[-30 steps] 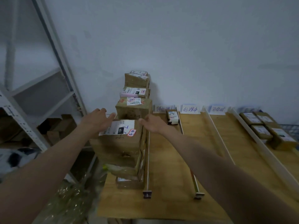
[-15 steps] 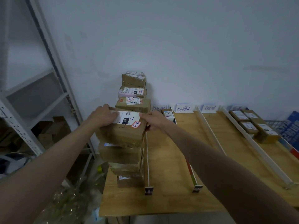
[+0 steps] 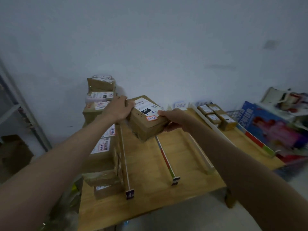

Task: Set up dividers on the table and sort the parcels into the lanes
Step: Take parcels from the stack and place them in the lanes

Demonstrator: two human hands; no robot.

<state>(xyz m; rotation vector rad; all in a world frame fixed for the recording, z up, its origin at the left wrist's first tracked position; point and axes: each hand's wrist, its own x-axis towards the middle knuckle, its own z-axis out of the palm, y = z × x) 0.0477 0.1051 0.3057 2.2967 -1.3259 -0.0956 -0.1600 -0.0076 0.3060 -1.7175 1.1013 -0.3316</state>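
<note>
I hold a brown cardboard parcel (image 3: 146,120) with a white label and a red-edged sticker above the wooden table (image 3: 150,165). My left hand (image 3: 118,109) grips its left end and my right hand (image 3: 175,120) grips its right end. It hangs over the second lane, between two dividers (image 3: 125,157) (image 3: 166,160). A tall stack of parcels (image 3: 103,154) fills the leftmost lane, with more boxes (image 3: 100,90) piled at the back. Several small parcels (image 3: 215,115) lie in a lane at the far right.
Paper lane labels (image 3: 180,105) stand along the wall behind the table. A third divider (image 3: 200,152) and a white rail (image 3: 210,124) run further right. A blue printed box (image 3: 273,130) and clutter sit to the right. A metal shelf frame (image 3: 31,124) stands left.
Both hands lifted the top parcel off the left stack and carried it right, over the second lane. My view swung right, showing the blue box.
</note>
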